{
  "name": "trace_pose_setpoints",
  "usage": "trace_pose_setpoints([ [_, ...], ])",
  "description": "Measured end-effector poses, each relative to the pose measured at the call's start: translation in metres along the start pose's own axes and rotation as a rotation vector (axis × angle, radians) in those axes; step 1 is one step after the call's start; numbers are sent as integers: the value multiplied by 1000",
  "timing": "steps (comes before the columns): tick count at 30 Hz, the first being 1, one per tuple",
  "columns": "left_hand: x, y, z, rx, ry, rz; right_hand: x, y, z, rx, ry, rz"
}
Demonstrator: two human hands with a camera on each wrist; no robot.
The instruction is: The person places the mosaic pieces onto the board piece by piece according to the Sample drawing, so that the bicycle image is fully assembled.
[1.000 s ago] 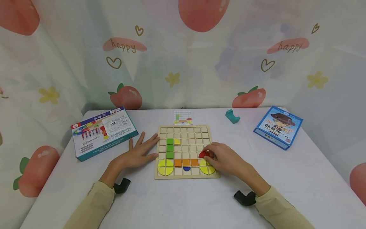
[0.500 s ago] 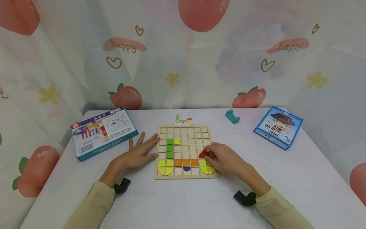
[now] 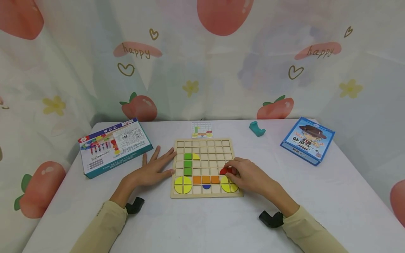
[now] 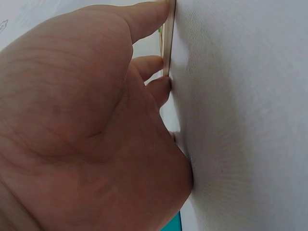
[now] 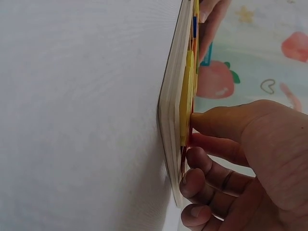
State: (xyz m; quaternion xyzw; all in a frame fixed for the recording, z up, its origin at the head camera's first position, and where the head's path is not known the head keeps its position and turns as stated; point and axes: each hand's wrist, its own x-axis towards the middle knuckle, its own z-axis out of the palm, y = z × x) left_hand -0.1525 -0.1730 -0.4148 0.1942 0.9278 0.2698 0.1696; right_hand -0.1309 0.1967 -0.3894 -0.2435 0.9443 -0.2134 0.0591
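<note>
A wooden grid board [image 3: 205,196] lies mid-table with coloured tiles in its cells. My left hand [image 3: 152,173] lies with fingers spread, fingertips at the board's left edge; the left wrist view shows them against the board's side [image 4: 169,41]. Over the right side, my right hand [image 3: 251,174] pinches a red tile [image 3: 223,171] between thumb and forefinger, low at the board surface; its fingers partly hide the red. Just below are yellow quarter tiles [image 3: 229,187] forming a circle. Green squares [image 3: 188,164], orange squares [image 3: 206,180] and a blue half-round [image 3: 206,187] fill other cells.
Behind the board lies a small pattern card [image 3: 202,130]. A teal curved block [image 3: 257,129] sits at the back right, near a blue box [image 3: 308,140]. Left of the board is a larger teal-edged box [image 3: 115,147], close to the left fingers.
</note>
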Motion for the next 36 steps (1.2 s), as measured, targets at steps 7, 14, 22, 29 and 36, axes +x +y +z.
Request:
trace_pose_setpoints([
  [7,0,1,0,-8,5,7,0,0,0,1,-1,-1],
  [14,-1,1,0,-5,1,7,1,0,0,-1,-10,25],
  [22,-1,1,0,7,4,10,-2,-1,-2,-22,12,43],
  [29,1,-2,1,4,3,11,-4,3,-3,-69,129,83],
  [36,2,2,4,17,73,9,-7,11,-13,-60,163,118],
])
